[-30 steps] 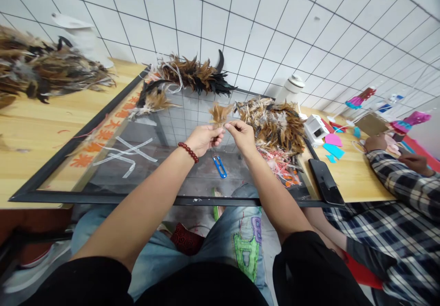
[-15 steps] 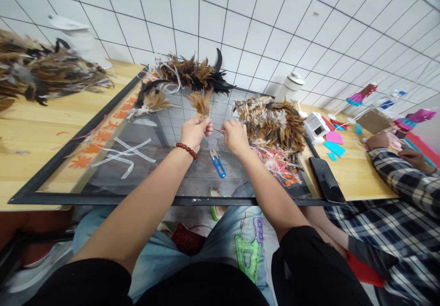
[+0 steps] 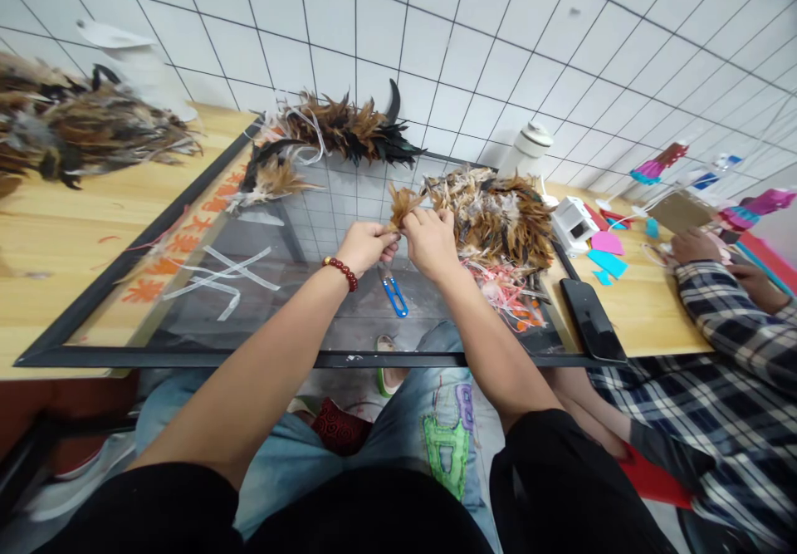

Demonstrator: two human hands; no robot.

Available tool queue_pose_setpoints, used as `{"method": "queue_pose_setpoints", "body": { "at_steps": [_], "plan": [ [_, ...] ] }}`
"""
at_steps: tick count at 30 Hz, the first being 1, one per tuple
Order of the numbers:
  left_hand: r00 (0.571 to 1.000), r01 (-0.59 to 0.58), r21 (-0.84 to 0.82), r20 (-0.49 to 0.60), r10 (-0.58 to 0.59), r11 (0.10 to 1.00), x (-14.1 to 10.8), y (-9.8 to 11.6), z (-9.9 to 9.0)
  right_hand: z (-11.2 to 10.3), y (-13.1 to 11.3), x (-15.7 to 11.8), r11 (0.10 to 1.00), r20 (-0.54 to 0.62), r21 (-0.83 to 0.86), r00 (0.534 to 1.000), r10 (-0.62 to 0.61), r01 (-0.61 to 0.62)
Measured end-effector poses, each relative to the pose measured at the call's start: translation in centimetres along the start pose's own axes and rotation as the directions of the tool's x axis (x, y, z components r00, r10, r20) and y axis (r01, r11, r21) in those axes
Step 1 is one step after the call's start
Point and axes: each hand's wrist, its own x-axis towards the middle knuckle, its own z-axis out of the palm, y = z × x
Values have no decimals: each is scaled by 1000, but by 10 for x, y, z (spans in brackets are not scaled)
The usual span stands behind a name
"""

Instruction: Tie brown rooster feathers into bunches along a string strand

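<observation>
Both hands meet over the dark glass panel, around a small tuft of brown feathers [image 3: 403, 202]. My left hand [image 3: 363, 251] is closed at the lower end of the tuft, with a red bead bracelet on its wrist. My right hand [image 3: 429, 241] is closed at the tuft's right side, its fingertips touching or almost touching the left ones. Just below the hands lie blue-handled snips [image 3: 394, 296], their blades partly hidden by the left fingers. To the right of my right hand is a large pile of brown and cream feathers [image 3: 498, 218].
More feathers lie along the panel's back edge [image 3: 354, 129] and far left [image 3: 112, 126]. White strips [image 3: 227, 272] cross on the glass. A phone [image 3: 591, 320], white device [image 3: 573, 223] and bottle [image 3: 529, 151] stand right, near a person in a plaid sleeve [image 3: 716, 296].
The tuft has moved right and down with my left hand and now leans right. My right hand has closed in on it, so the gap between the hands is gone.
</observation>
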Motion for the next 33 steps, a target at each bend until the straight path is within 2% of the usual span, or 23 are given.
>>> {"method": "queue_pose_setpoints", "body": {
  "at_steps": [2,4,7,10,12,15,18,21,25,28,31,33],
  "plan": [
    [999,14,-32,32,-13,999,-3,3,-1,-3,5,0,1000,-18,3,1000,11,-11],
    [998,27,-94,56,-22,995,-5,6,-2,-5,15,0,994,-52,13,992,113,-112],
    [996,45,-220,82,-28,975,-7,8,-3,-5,36,-3,929,-99,29,924,369,-368],
    [995,58,-272,90,-35,960,-7,9,-4,3,51,-9,867,-47,16,866,499,-498],
    [996,58,-286,85,-35,957,-6,8,-4,9,54,-12,870,40,-4,869,493,-493],
    [998,47,-313,62,-29,949,-5,8,-4,9,52,-11,913,135,18,905,402,-408],
    [1000,-1,-357,-22,-7,934,-3,9,-5,-1,51,-7,938,120,94,939,323,-334],
    [995,-53,-414,-104,11,909,-2,11,-6,-3,50,-6,938,96,78,939,329,-337],
    [994,-44,-450,-108,-6,892,-3,13,-7,11,49,-8,940,156,7,928,337,-342],
    [994,-35,-453,-107,-16,891,-4,13,-6,19,49,-6,930,170,67,922,347,-363],
    [994,-34,-458,-107,-17,888,-4,13,-5,12,45,-3,917,118,199,937,329,-347],
    [994,-36,-456,-106,-14,889,-4,13,-5,2,40,-3,939,75,235,968,240,-251]
  ]
}}
